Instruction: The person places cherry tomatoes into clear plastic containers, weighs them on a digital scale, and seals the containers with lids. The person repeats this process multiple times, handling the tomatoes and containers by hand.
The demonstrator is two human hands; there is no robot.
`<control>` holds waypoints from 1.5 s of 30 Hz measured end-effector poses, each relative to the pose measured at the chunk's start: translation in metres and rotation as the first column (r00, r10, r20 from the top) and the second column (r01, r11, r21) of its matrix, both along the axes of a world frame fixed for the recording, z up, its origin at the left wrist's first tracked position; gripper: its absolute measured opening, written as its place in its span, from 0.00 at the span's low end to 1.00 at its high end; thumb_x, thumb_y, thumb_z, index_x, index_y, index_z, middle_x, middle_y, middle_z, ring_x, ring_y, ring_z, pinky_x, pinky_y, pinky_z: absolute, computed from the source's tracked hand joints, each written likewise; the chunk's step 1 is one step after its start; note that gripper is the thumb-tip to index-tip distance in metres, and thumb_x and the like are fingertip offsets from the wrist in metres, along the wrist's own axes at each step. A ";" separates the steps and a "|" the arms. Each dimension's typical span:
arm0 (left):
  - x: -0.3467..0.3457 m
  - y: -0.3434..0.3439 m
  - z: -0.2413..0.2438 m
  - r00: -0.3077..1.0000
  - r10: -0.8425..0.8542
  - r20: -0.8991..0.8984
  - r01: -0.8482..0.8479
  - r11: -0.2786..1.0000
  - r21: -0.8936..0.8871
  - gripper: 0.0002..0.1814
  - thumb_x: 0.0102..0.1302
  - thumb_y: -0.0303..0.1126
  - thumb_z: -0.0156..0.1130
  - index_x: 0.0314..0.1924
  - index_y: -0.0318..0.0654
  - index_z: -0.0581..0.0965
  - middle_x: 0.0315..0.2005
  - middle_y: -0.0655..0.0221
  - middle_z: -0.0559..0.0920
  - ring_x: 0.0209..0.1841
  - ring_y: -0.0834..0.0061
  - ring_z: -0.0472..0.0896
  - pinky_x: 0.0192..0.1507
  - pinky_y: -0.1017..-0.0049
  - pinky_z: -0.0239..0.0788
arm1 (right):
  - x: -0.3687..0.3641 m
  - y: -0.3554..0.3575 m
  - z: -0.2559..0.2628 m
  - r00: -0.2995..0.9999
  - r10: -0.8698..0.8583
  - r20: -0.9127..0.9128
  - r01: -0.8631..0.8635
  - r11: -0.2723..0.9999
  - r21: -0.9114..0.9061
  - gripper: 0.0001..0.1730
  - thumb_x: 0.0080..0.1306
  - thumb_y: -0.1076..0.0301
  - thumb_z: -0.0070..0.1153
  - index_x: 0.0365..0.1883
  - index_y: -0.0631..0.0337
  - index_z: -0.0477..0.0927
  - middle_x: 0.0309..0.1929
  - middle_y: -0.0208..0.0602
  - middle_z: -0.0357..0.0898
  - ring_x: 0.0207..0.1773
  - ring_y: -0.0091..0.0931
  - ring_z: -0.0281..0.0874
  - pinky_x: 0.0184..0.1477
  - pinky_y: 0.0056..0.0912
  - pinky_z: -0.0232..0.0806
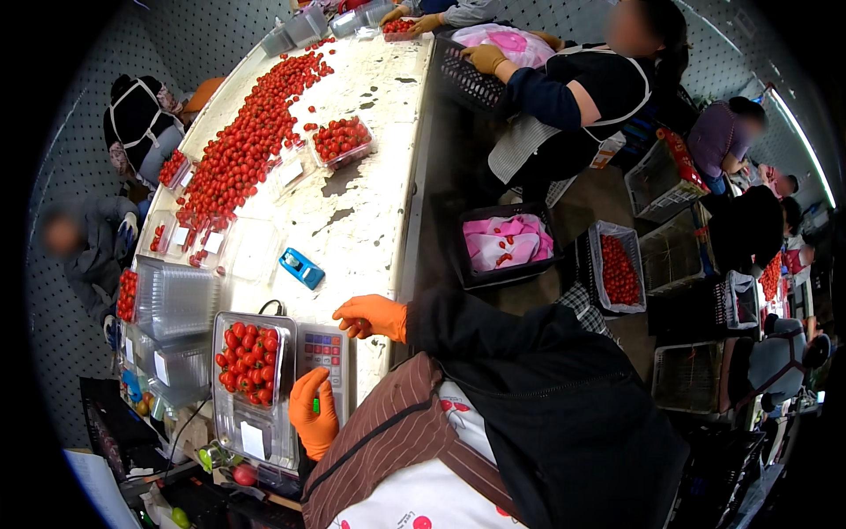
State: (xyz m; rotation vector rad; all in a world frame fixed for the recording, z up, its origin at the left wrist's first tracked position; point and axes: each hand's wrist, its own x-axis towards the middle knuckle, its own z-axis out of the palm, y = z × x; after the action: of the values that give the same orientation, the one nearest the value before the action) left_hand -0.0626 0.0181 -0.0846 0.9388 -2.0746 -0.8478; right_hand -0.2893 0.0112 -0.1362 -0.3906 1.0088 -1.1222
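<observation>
My left hand point(314, 413), in an orange glove, is beside the scale's lower end, partly over its lit green display. Its fingers are bent and the thumb stands apart, with nothing visible in it. My right hand point(373, 317), gloved alike, hovers near the table edge above the keypad point(322, 350), fingers loosely curled and no object seen in them. On the scale's pan lies an open clear plastic clamshell box; cherry tomatoes point(248, 364) fill one half. Its lid half bears a white label point(252, 440). A blue hand-held dispenser point(302, 268) lies beyond the scale.
Loose cherry tomatoes point(244, 139) spread along the white table point(377, 218). A filled box point(342, 142) stands farther up; stacked clear boxes point(177, 297) are at left. Co-workers surround the table, one holding a black crate point(472, 76). Crates point(509, 244) stand on the floor at right.
</observation>
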 end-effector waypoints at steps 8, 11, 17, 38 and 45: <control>0.002 -0.001 -0.003 1.000 0.008 0.021 -0.008 1.000 -0.019 0.09 0.59 0.21 0.60 0.40 0.35 0.80 0.37 0.61 0.81 0.40 0.63 0.78 0.44 0.71 0.69 | 0.000 -0.001 -0.004 1.000 0.011 0.023 -0.011 1.000 -0.018 0.17 0.66 0.60 0.53 0.47 0.62 0.78 0.36 0.36 0.77 0.32 0.24 0.75 0.33 0.22 0.67; 0.000 -0.003 -0.001 1.000 -0.008 0.016 0.009 0.999 -0.032 0.08 0.58 0.21 0.60 0.39 0.35 0.80 0.37 0.61 0.81 0.40 0.62 0.78 0.44 0.71 0.69 | -0.002 -0.002 -0.003 0.997 0.024 0.075 -0.023 1.000 -0.012 0.16 0.66 0.62 0.53 0.47 0.62 0.78 0.35 0.35 0.77 0.33 0.24 0.75 0.33 0.21 0.67; -0.004 -0.002 0.006 0.999 0.036 0.016 -0.034 0.996 -0.082 0.08 0.58 0.24 0.61 0.38 0.36 0.80 0.36 0.62 0.81 0.40 0.62 0.78 0.42 0.69 0.68 | -0.004 -0.010 -0.003 0.994 0.047 0.098 -0.047 0.999 -0.005 0.15 0.66 0.62 0.53 0.47 0.61 0.78 0.36 0.33 0.76 0.34 0.22 0.73 0.36 0.22 0.67; 0.033 0.063 0.014 0.750 0.653 0.104 -0.646 0.757 -0.092 0.10 0.56 0.28 0.63 0.40 0.40 0.79 0.37 0.64 0.81 0.40 0.61 0.78 0.43 0.66 0.68 | 0.105 -0.171 0.065 0.814 0.322 -0.483 -0.570 0.599 -0.562 0.14 0.67 0.69 0.50 0.50 0.63 0.75 0.43 0.29 0.73 0.42 0.20 0.71 0.41 0.23 0.64; 0.040 0.084 0.003 0.668 0.726 0.163 -0.730 0.682 -0.045 0.10 0.57 0.29 0.62 0.41 0.38 0.78 0.39 0.64 0.80 0.43 0.60 0.76 0.47 0.66 0.65 | 0.167 -0.174 0.055 0.430 -0.198 -0.881 -0.899 -0.005 -0.438 0.16 0.59 0.68 0.54 0.46 0.59 0.76 0.41 0.41 0.74 0.47 0.40 0.72 0.49 0.37 0.66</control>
State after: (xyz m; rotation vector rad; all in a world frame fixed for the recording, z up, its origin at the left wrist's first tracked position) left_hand -0.0228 0.1020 -0.0817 1.7430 -1.5644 -0.3560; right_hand -0.1225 -0.1631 -0.0814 -2.4855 0.5012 -0.7410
